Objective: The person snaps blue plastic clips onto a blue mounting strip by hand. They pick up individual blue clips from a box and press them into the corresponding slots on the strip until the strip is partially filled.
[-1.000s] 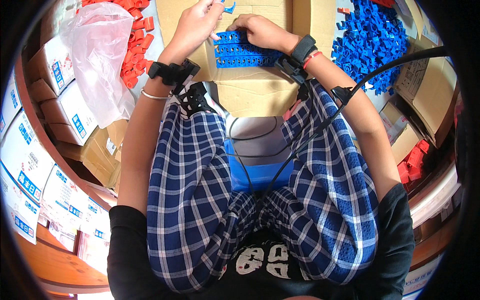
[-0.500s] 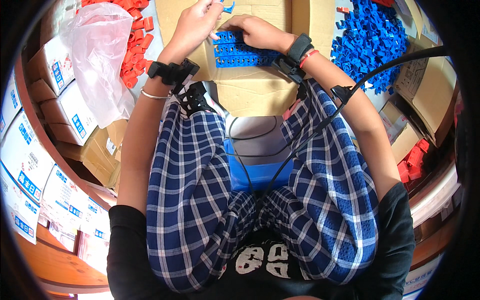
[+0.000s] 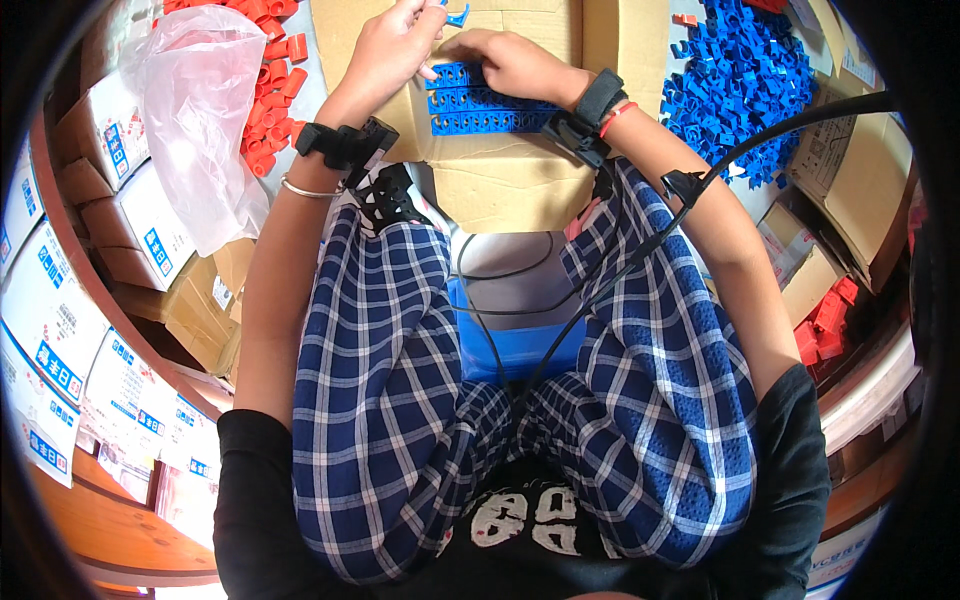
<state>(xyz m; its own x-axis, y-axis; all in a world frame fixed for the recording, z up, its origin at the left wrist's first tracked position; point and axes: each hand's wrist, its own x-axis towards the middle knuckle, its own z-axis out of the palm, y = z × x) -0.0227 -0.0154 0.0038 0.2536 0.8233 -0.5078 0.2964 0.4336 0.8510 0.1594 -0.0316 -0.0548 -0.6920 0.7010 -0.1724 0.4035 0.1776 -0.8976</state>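
Note:
My left hand (image 3: 395,48) is closed on a small blue plastic clip (image 3: 458,16), which pokes out past its fingers near the top edge. Below and to the right lie several rows of blue clips (image 3: 490,122), packed side by side into a block on the cardboard. Over the far row bends my right hand (image 3: 525,68), its fingers curled down at that row; their tips are partly hidden. The two hands are close together but apart.
Loose blue clips (image 3: 740,95) are heaped at the right. Red plastic pieces (image 3: 275,95) lie at the left beside a clear plastic bag (image 3: 195,130). A cardboard box (image 3: 500,190) is under the block. A black cable (image 3: 780,130) crosses my right arm. White cartons (image 3: 60,310) stand far left.

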